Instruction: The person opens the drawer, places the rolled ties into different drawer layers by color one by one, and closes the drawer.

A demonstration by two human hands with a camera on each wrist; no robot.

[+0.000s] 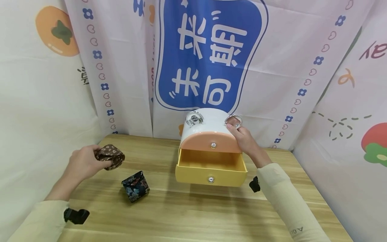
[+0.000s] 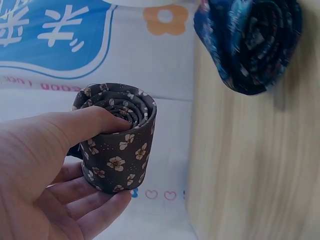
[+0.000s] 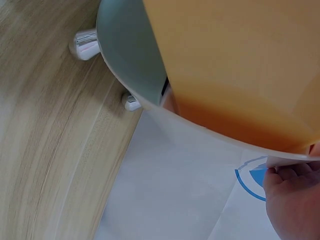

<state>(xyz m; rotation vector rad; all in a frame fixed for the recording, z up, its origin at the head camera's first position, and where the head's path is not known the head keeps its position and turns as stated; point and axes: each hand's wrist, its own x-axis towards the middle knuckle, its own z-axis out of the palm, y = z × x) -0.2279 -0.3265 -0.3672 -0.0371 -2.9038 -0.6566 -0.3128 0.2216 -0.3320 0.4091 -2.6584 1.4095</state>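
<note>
Left of frame: left hand [image 1: 84,163] pinches rolled brown flowered cloth [image 1: 111,156]. Dark flowered cloth [image 1: 136,187] lies lower right of it. Centre: right hand [image 1: 247,143] grips white cabinet [image 1: 211,118], yellow drawer [image 1: 193,176] out. Top: blue panel [image 1: 207,57] (reads 未来可期).

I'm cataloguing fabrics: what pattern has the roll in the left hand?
The roll: pale flowers and dots on dark brown; clearest in the left wrist view.

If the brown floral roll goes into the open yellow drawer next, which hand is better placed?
Left, I'd say: the left hand holds the brown floral roll, clear of the tabletop, while the right hand is busy steadying the white cabinet above the open yellow drawer.
</note>
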